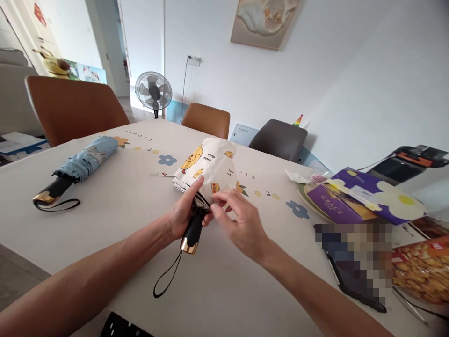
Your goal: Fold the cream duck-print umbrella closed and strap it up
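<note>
Counter [115, 220]: a wide white top printed with small blue and orange flowers and lettering; it carries everything below.
Chairs: a brown chair [70, 110] at the far left edge, a second tan one [206, 119] and a dark grey one [278, 138] along the far side.
Fan [153, 91]: stands on the floor beyond the counter, by the wall.
Purple box [365, 194]: lies at the right side with a white flower shape on its lid, well apart from both hands.
Blue umbrella [84, 164]: folded, lying on the left of the counter, black handle and wrist loop pointing toward the near edge; untouched.
White umbrella [210, 168]: folded, printed with yellow ducks, in the middle of the counter; its canopy points away, its black, gold-tipped handle points toward the person, the black strap trailing on the counter.
Left hand [182, 213]: fingers closed around the white umbrella where handle meets canopy.
Right hand [242, 222]: thumb and forefinger pinched together at the lower edge of the canopy fabric, just beside the left hand; what they pinch is too small to tell.
</note>
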